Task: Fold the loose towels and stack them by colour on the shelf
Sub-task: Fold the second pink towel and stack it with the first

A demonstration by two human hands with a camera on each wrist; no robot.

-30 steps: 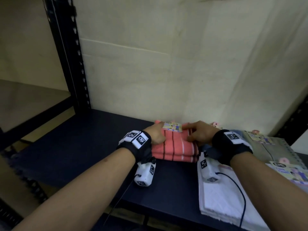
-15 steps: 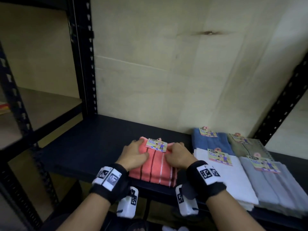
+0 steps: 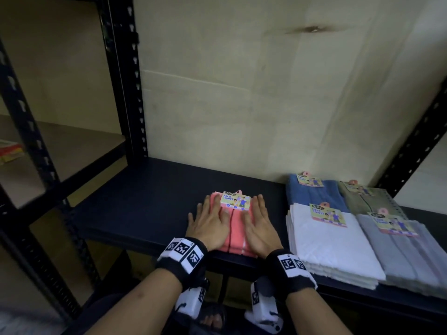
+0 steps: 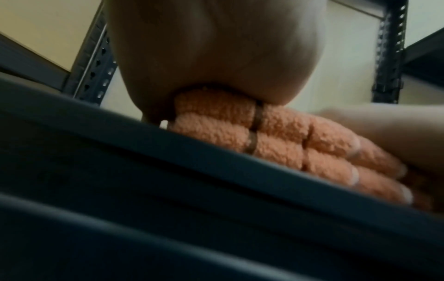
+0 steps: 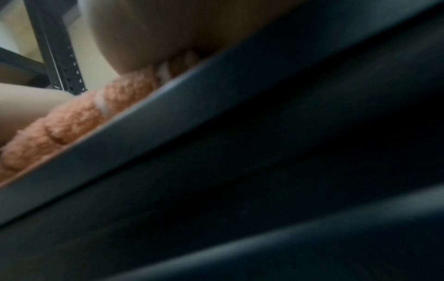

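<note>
A stack of folded coral-pink striped towels (image 3: pixel 235 228) with a paper label (image 3: pixel 235 201) lies on the dark shelf (image 3: pixel 145 197) near its front edge. My left hand (image 3: pixel 210 224) lies flat on the stack's left half, fingers straight. Beside it my right hand (image 3: pixel 260 226) presses flat on the right half. From the left wrist view the palm (image 4: pixel 216 53) sits on the stack's rounded folds (image 4: pixel 276 140). The right wrist view shows the same folds (image 5: pixel 79 117) above the shelf's front rail (image 5: pixel 216 98).
To the right on the same shelf lie folded stacks: white (image 3: pixel 331 243), grey (image 3: pixel 406 252), blue (image 3: pixel 314 192) and olive (image 3: pixel 365 197), each labelled. Black perforated uprights (image 3: pixel 123 76) stand at the left and at the right (image 3: pixel 416 139). A pale wall (image 3: pixel 242 93) backs the shelf.
Both hands have flattened out on top of the pink stack, fingers now straight instead of curled at its far end. The head view has pulled back and shows the other stacks.
</note>
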